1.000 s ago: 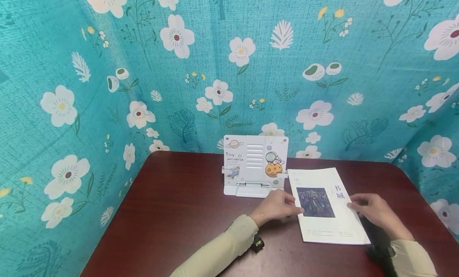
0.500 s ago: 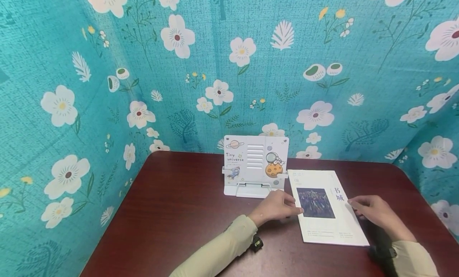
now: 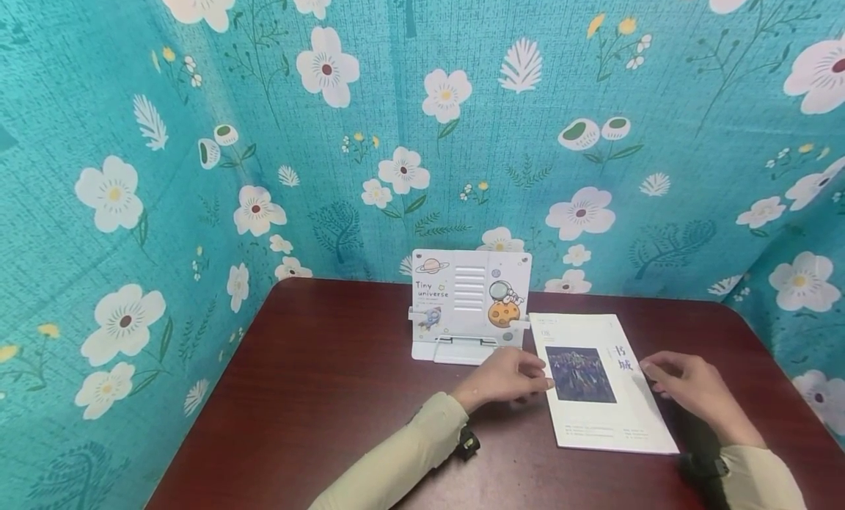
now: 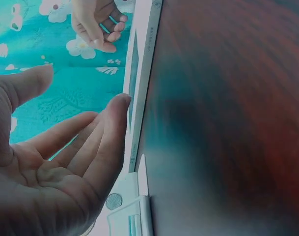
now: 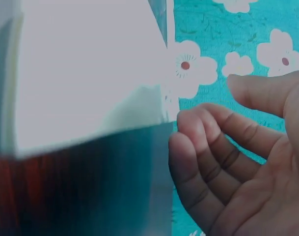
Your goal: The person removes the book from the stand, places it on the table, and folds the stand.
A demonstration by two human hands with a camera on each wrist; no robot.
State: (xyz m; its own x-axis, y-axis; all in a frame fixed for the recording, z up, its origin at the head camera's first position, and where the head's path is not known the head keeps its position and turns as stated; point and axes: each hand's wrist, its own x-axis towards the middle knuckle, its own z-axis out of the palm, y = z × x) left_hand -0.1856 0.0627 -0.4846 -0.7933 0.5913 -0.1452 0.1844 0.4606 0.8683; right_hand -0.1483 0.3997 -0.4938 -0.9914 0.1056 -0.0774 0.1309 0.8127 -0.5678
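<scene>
Booklet lies flat on the table, at four o'clock from our stand. Our left hand is at its nine o'clock edge, our right hand at three, thumbs parted from loose fingers, gripping nothing; we cannot tell whether fingertips touch. We see broader tabletop toward nine o'clock than toward three.

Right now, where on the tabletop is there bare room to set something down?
The tabletop is bare left of the bookstand and left sleeve, and right of the magazine beyond the right hand. It is crowded around the left hand, between bookstand and magazine.
</scene>
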